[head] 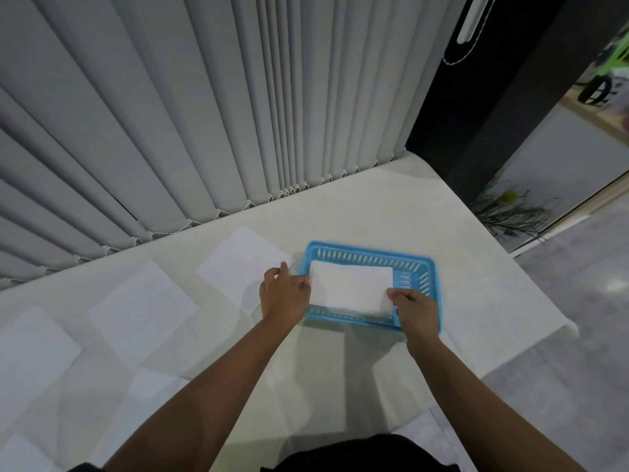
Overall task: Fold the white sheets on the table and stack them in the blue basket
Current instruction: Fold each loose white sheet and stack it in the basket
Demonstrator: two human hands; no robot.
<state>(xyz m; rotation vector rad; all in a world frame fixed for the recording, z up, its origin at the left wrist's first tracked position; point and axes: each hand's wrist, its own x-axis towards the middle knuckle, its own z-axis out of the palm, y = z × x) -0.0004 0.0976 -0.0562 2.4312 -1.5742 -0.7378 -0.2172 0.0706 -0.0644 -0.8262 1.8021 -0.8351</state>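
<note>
A blue slotted basket [367, 256] stands on the white table [391, 212], right of centre. A folded white sheet [350, 287] lies in it, over the basket's left part. My left hand [284, 294] grips the sheet's left edge at the basket's left rim. My right hand [417, 311] pinches the sheet's near right corner by the basket's front rim. Several flat, unfolded white sheets lie on the table to the left: one just behind my left hand [243, 262], one further left [143, 308], one at the left edge [30, 356].
Grey vertical blinds [204, 114] hang along the table's far edge. The table ends to the right of the basket, with grey floor [561, 386] beyond. A dark pillar [483, 124] and a small plant [510, 212] stand at the far right corner.
</note>
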